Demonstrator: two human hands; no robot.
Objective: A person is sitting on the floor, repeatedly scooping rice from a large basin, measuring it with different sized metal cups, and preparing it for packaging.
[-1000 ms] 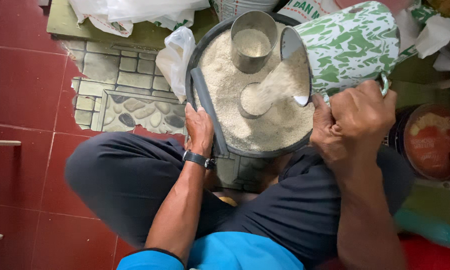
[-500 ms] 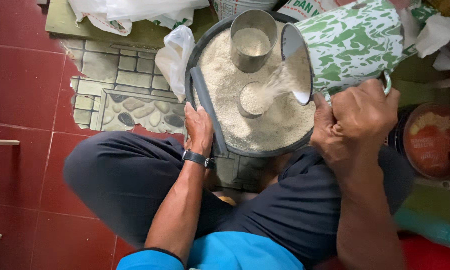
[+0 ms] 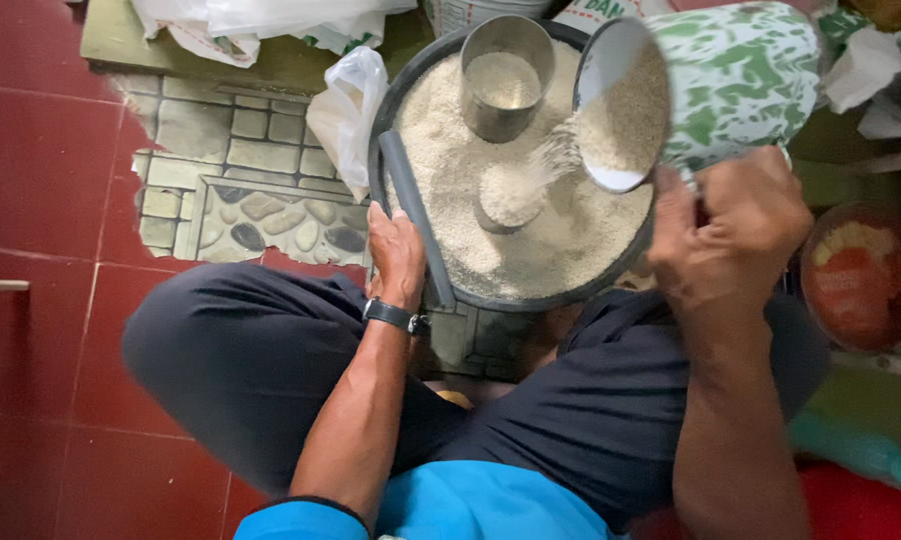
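Observation:
A dark round bucket [image 3: 402, 120] full of pale rice stands on the floor in front of my crossed legs. My left hand [image 3: 397, 252] grips its near rim beside the lowered handle. My right hand [image 3: 732, 228] holds a green-and-white patterned mug [image 3: 738, 75] by its handle, tipped sideways over the bucket. Rice streams from the mug's mouth into a small cup [image 3: 508, 196] sunk in the rice and heaped full. A metal tin [image 3: 505, 78], also holding rice, stands in the rice at the bucket's far side.
A white plastic bag [image 3: 348, 105] lies against the bucket's left side. More plastic bags [image 3: 250, 22] sit at the top. A red bowl [image 3: 854, 280] with food is on the right. A teal bottle [image 3: 855, 452] lies at lower right. Red tiles [image 3: 40, 180] cover the floor.
The mug has tipped a little further and more rice flows out. The small cup in the bucket has filled to a heap. My left hand has stayed on the rim.

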